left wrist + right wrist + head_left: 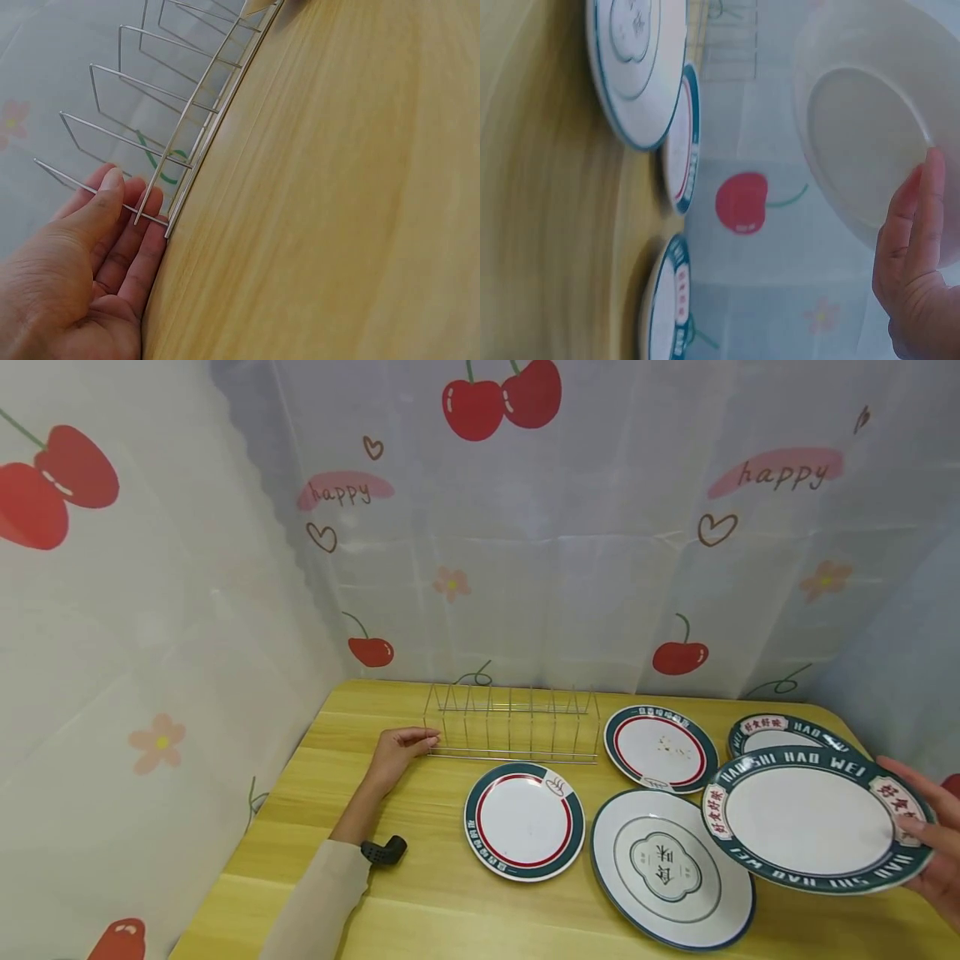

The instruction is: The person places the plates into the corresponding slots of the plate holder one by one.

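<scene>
My left hand (395,758) pinches the left end of a wire plate rack (512,753), thumb on one side of the end wire (90,189) and fingers on the other. On the right, my right hand (937,843) holds an oval plate (810,818) by its right end, thumb over the rim. This plate has a white centre and a dark green lettered border. In the right wrist view its pale underside (866,142) shows, with fingers (928,202) spread against it. The held plate overlaps another green-bordered plate (780,735) behind it.
A round plate with a red ring (525,822) lies in front of the rack. Another red-ringed plate (660,750) lies right of the rack, and a larger white plate (675,870) lies nearer. Printed curtains (525,543) stand behind the wooden table (427,877).
</scene>
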### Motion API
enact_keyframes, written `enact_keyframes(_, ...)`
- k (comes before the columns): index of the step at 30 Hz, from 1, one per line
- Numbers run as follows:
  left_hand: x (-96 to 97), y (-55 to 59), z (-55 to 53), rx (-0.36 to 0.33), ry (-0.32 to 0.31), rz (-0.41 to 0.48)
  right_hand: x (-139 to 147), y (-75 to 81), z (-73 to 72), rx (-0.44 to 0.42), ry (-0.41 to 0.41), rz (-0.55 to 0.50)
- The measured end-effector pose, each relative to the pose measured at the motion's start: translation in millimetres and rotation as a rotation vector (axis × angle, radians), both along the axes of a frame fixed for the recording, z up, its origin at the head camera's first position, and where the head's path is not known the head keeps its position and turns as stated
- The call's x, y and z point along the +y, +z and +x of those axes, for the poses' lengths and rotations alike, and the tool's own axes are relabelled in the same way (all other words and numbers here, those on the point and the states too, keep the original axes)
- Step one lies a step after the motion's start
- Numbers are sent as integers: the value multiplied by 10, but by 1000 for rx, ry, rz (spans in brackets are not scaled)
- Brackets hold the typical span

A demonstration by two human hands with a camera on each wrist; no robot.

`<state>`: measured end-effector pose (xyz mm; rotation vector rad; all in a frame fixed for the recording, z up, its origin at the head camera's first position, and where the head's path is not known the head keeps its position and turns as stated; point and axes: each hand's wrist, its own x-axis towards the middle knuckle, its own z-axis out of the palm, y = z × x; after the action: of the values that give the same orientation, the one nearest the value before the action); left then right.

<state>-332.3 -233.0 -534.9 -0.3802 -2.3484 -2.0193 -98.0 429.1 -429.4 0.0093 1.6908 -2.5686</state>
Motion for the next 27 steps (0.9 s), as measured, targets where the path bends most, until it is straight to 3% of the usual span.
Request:
enact_keyframes(6,10,-24,-13,0,13,-19,-410,206,-100,74,38,62)
enact_keyframes(13,18,-38,0,10,3,-13,-818,414,-267,78,42,84)
enact_keyframes(20,-8,-33,-10,28,5,-31,-1239,568,-504,136,191,37)
enact_keyframes(27,-17,-17,-23,16,-7,-19,-1663,712,-702,113,153,223)
